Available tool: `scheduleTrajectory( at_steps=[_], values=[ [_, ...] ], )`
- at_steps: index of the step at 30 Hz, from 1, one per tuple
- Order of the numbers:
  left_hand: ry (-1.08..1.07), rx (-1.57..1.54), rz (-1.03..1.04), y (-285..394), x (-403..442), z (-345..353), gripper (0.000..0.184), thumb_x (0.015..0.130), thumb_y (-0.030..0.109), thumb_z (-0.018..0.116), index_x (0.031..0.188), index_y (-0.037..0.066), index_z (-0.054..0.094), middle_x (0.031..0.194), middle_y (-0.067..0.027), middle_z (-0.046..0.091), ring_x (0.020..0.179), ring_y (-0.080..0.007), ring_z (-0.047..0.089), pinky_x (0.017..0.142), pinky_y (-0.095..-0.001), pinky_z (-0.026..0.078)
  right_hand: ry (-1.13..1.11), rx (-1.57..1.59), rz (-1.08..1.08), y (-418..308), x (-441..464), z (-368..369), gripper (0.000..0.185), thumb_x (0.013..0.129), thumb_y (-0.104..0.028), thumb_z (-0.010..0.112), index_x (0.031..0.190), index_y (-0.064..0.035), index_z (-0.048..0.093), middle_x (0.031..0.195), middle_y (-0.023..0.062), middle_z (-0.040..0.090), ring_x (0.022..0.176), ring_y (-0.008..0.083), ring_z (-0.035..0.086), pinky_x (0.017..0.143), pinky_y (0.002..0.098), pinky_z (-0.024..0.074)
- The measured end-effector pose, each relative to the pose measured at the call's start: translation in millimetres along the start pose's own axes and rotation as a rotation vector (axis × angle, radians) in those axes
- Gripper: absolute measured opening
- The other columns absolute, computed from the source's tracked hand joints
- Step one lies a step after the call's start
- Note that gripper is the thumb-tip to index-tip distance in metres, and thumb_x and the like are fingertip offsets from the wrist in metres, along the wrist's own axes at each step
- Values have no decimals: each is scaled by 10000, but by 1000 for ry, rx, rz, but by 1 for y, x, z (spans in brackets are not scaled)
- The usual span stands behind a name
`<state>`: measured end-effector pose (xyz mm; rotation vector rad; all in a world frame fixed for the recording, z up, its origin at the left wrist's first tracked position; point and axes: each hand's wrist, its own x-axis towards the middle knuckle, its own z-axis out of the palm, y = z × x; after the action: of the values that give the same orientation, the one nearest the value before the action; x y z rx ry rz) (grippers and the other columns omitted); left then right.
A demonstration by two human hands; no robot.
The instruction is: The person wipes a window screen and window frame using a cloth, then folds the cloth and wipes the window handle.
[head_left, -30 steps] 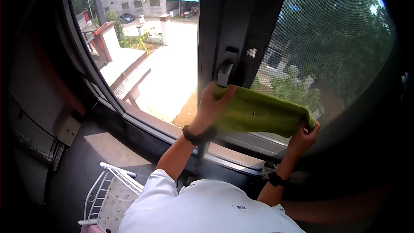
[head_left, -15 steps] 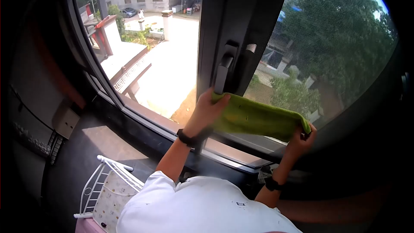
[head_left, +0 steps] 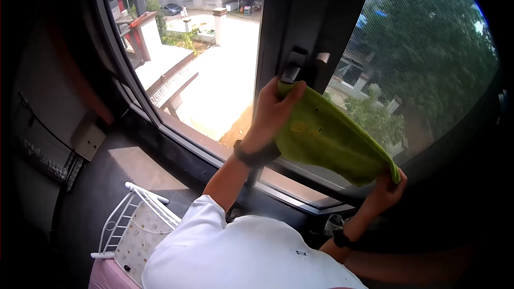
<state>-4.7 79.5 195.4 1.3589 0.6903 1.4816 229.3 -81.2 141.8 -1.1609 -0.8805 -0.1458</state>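
A green cloth [head_left: 332, 139] is stretched between my two hands, slanting down to the right in front of the dark window frame. My left hand [head_left: 273, 112] pinches its upper left corner, right below the window handle [head_left: 293, 67], whose lower end is hidden behind the hand and cloth. At the cloth's lower right end, my right hand [head_left: 386, 190] is closed on the edge. Dark bands circle both wrists.
Left of the frame, a glass pane [head_left: 214, 85] shows a yard outside; a mesh screen [head_left: 417, 64] is on the right. A white metal rack [head_left: 120, 225] with a patterned pad stands at the lower left, beside a wall socket [head_left: 88, 142].
My left hand has moved up the handle with its corner of the cloth, while my right hand is lower. The cloth now slopes more steeply. The view has shifted slightly.
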Motion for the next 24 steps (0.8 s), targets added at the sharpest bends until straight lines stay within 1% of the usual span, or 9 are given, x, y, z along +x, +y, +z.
scheduleTrajectory(
  at_steps=[3, 5, 8, 11, 14, 17, 20, 22, 24],
  values=[
    [97, -2, 35, 4, 0, 6, 301, 832, 287, 669, 843, 8, 557, 687, -12, 579, 630, -61, 524, 543, -234, 427, 7, -19, 14, 4, 1, 3, 181, 810, 19, 619, 969, -6, 537, 911, 52, 551, 821, 122, 529, 743, 245, 455],
    [93, -43, 44, 4, -2, 6, 287, 858, 293, 635, 827, 19, 555, 661, 6, 557, 616, -48, 492, 530, -229, 405, 22, -4, 84, 7, 1, 3, 181, 812, 11, 619, 972, -7, 537, 907, 51, 547, 821, 122, 528, 737, 242, 452],
    [64, -155, 74, 0, -4, 0, 288, 889, 302, 588, 815, 25, 556, 636, 22, 532, 600, -46, 473, 521, -226, 390, 23, -19, 64, 2, 0, 5, 180, 812, 0, 625, 970, -6, 540, 908, 51, 551, 819, 121, 529, 739, 239, 448],
    [78, -99, 104, 3, -4, 3, 304, 907, 309, 557, 797, 26, 548, 619, 24, 515, 586, -46, 459, 512, -232, 380, 32, -61, -19, -3, 2, 12, 180, 810, -3, 626, 971, -3, 544, 914, 53, 556, 814, 121, 530, 734, 238, 448],
    [105, 1, 112, -1, -3, 3, 306, 903, 307, 563, 783, 26, 542, 612, 21, 512, 583, -48, 459, 512, -238, 383, 8, -68, -18, -1, 5, 14, 175, 806, 7, 622, 965, -2, 548, 923, 55, 560, 827, 121, 530, 728, 234, 448],
    [68, -27, 74, -8, -3, -2, 298, 903, 297, 559, 782, 25, 541, 603, 19, 507, 580, -52, 459, 510, -244, 385, 49, 17, -90, 6, 6, 22, 170, 813, 3, 613, 969, -2, 546, 922, 51, 562, 837, 121, 532, 726, 239, 455],
    [38, 27, 50, -14, -11, -6, 298, 902, 303, 556, 803, 21, 545, 621, 20, 510, 596, -53, 459, 523, -237, 386, 134, -94, -29, 6, 8, 31, 150, 831, -18, 603, 967, -5, 543, 943, 58, 570, 839, 119, 539, 738, 244, 461],
    [8, 5, 28, -28, -8, -13, 295, 901, 306, 557, 820, 23, 547, 644, 20, 514, 613, -53, 465, 538, -235, 391, 139, -34, -81, 24, 9, 33, 152, 837, -43, 610, 969, -12, 542, 955, 64, 581, 808, 114, 550, 694, 242, 473],
    [-22, -19, -8, -40, -10, -16, 292, 900, 310, 558, 838, 25, 550, 666, 20, 518, 630, -53, 471, 553, -233, 396, 57, -257, 79, 25, 3, 33, 168, 831, -70, 629, 966, -20, 542, 955, 68, 589, 774, 110, 560, 635, 233, 479]
  ],
)
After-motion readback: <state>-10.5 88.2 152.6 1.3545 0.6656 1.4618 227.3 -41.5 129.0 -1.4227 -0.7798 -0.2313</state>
